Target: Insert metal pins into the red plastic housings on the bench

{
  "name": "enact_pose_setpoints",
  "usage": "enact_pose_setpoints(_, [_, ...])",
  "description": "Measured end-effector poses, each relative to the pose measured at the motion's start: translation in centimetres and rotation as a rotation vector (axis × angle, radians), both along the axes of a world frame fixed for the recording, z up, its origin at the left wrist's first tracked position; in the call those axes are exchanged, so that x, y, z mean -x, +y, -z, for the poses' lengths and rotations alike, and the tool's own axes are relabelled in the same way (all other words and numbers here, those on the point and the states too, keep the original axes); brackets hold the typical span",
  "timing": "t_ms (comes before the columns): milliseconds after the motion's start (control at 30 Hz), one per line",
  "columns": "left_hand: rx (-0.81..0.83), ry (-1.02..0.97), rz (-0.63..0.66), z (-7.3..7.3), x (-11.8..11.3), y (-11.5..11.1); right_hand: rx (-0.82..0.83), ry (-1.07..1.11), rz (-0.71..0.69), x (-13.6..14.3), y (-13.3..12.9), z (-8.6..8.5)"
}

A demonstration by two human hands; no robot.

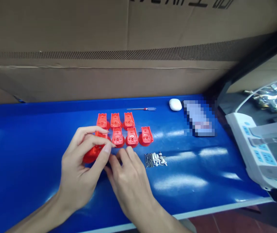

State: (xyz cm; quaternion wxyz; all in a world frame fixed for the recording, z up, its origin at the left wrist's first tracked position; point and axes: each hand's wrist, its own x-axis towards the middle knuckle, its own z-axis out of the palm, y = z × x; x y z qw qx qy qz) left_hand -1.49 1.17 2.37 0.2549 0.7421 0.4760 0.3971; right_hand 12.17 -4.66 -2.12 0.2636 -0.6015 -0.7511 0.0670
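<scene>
My left hand (80,161) is closed around a red plastic housing (91,154), which its fingers partly cover. Close against it, my right hand (128,173) has its fingertips pinched together at the housing's near side; whatever they hold is hidden. Beyond the hands, several similar red plastic housings (132,136) stand in two rows, their recessed sides facing up. To the right of my right hand lies a small group of screws (149,160) and white plastic pieces (156,158).
A screwdriver (150,109) with a clear handle lies behind the housings. Farther right are a white rounded case (175,104) and a blurred-out phone-like slab (198,118). A white power strip (257,152) with plugs sits at the blue table's (189,200) right edge. Cardboard (92,81) stands behind.
</scene>
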Motion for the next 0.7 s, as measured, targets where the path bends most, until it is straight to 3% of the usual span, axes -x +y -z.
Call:
enact_pose_setpoints(200, [0.012, -0.001, 0.008, 0.0, 0.1, -0.2, 0.045, 0.008, -0.078, -2.0, -1.2, -1.0])
enact_pose_setpoints(400, [0.033, 0.010, 0.023, 0.1, -0.2, -0.3, 0.042, 0.144, -0.093, -7.9, -3.8, -2.4])
enact_pose_setpoints(567, [0.050, 0.012, 0.027, 0.3, -0.3, -0.4, 0.043, 0.090, -0.045, -12.7, -4.0, -1.9])
enact_pose_setpoints(700, [0.052, 0.018, 0.036, 0.5, -0.3, -0.5, 0.072, 0.093, -0.045, -13.5, -3.4, -1.1])
